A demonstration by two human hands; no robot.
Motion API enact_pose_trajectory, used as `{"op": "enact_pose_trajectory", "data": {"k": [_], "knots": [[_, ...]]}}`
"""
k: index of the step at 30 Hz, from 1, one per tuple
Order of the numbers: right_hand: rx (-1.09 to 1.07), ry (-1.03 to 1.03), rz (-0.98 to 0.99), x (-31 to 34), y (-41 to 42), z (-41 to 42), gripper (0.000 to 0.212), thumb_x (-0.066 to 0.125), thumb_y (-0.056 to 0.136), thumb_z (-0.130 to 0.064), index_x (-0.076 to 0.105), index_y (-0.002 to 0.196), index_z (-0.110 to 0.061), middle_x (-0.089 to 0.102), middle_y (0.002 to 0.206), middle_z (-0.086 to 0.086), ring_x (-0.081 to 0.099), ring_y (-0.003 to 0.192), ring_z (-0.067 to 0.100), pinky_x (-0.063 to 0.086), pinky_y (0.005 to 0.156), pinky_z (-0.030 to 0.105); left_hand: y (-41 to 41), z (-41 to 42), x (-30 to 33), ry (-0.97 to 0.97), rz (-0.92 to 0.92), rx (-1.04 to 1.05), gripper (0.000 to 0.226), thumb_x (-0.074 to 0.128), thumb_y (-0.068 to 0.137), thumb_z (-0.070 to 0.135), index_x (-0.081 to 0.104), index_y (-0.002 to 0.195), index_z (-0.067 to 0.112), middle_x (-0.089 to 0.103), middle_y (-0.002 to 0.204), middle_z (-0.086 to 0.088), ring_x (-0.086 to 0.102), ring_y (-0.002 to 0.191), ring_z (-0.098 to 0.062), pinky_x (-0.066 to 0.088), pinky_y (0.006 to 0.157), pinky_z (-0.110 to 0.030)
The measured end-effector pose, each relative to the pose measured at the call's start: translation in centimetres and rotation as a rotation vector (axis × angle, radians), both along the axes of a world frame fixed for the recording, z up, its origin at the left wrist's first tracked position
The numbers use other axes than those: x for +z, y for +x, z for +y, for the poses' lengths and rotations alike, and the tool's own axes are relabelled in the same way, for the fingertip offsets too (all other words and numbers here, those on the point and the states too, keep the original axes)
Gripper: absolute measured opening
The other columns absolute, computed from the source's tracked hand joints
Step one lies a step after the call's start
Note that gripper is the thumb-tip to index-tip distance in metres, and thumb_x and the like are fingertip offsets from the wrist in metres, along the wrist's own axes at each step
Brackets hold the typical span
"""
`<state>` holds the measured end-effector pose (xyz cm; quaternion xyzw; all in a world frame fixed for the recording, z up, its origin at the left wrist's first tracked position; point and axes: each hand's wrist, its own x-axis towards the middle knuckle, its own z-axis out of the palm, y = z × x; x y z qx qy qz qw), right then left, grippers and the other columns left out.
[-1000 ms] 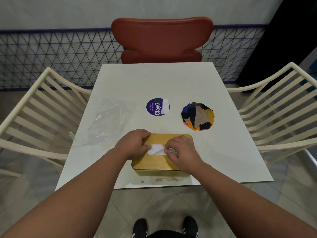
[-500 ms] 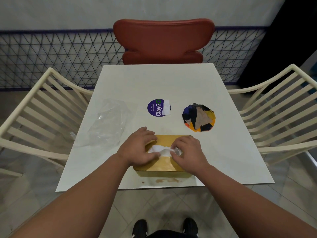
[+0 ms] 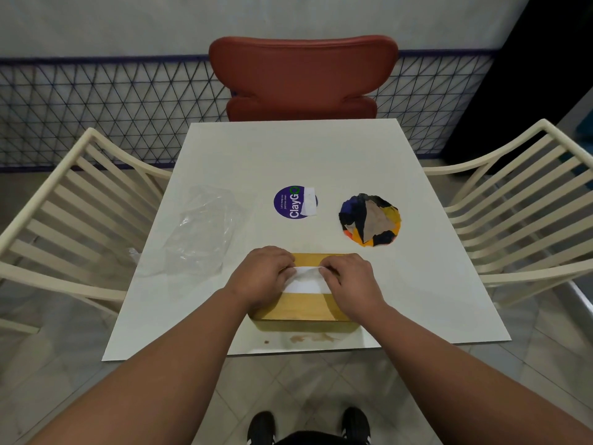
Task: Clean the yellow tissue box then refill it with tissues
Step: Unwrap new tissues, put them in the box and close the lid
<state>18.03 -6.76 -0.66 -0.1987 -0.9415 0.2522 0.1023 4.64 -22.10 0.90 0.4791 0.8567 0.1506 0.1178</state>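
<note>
The yellow tissue box (image 3: 303, 305) lies flat near the front edge of the white table (image 3: 321, 155). A white tissue (image 3: 303, 281) stands up out of the slot in its lid, pulled into a wide sheet. My left hand (image 3: 261, 276) pinches the tissue's left end and rests on the box. My right hand (image 3: 348, 279) pinches the tissue's right end. The slot and the far part of the lid are partly hidden by my hands.
A crumpled clear plastic wrapper (image 3: 202, 229) lies left of the box. A purple round sticker (image 3: 295, 202) and a multicoloured round cloth (image 3: 369, 220) lie behind it. Brown stains (image 3: 309, 338) mark the table front. Cream slatted chairs (image 3: 64, 226) flank the table; a red chair (image 3: 303, 75) stands opposite.
Both hands have drawn the tissue further up out of the slot and spread it wider. The box has stayed in place.
</note>
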Motion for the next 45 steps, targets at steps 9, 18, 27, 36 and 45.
{"op": "enact_pose_trajectory", "data": {"k": [9,18,27,36,45], "knots": [[0.019,0.002,0.006,-0.8,0.2,0.3,0.020,0.053,0.094,-0.034,0.069,0.099,-0.023,0.067,0.102,-0.009,0.052,0.101,0.013,0.038,0.090,0.034,0.0,-0.5,0.0,0.051,-0.027,0.017,0.028,0.053,0.094,0.038,0.067,0.113,0.024,0.062,0.122,0.010,0.051,0.116,-0.012,0.036,0.099,-0.025],[0.003,0.071,0.026,-1.4,0.2,0.3,0.022,0.050,0.096,-0.034,0.069,0.098,-0.024,0.068,0.099,-0.010,0.054,0.101,0.015,0.033,0.088,0.032,0.8,-0.9,-1.8,0.142,0.007,0.077,0.029,0.051,0.097,0.030,0.066,0.119,0.019,0.060,0.130,0.008,0.041,0.129,-0.015,0.024,0.109,-0.027],[0.019,0.150,-0.005,-1.5,0.4,0.1,0.021,0.050,0.097,-0.032,0.069,0.101,-0.023,0.067,0.104,-0.007,0.054,0.106,0.018,0.027,0.108,0.046,1.1,-0.9,-2.4,0.171,0.042,0.100,0.027,0.054,0.096,0.029,0.068,0.116,0.016,0.064,0.125,0.005,0.046,0.128,-0.018,0.023,0.111,-0.030],[0.075,0.127,0.031,-1.8,0.4,0.5,0.020,0.052,0.095,-0.031,0.069,0.101,-0.021,0.068,0.102,-0.004,0.056,0.101,0.019,0.037,0.103,0.046,2.2,-1.4,-2.5,0.169,0.065,0.167,0.029,0.050,0.098,0.033,0.067,0.116,0.019,0.062,0.126,0.005,0.044,0.127,-0.018,0.026,0.113,-0.034],[0.119,0.122,0.026,-1.2,0.4,1.0,0.021,0.053,0.095,-0.034,0.069,0.101,-0.022,0.067,0.102,-0.007,0.054,0.100,0.014,0.037,0.097,0.034,2.2,-1.3,-2.0,0.131,0.064,0.160,0.031,0.045,0.099,0.034,0.065,0.120,0.021,0.060,0.130,0.007,0.042,0.129,-0.016,0.024,0.111,-0.031]]}}
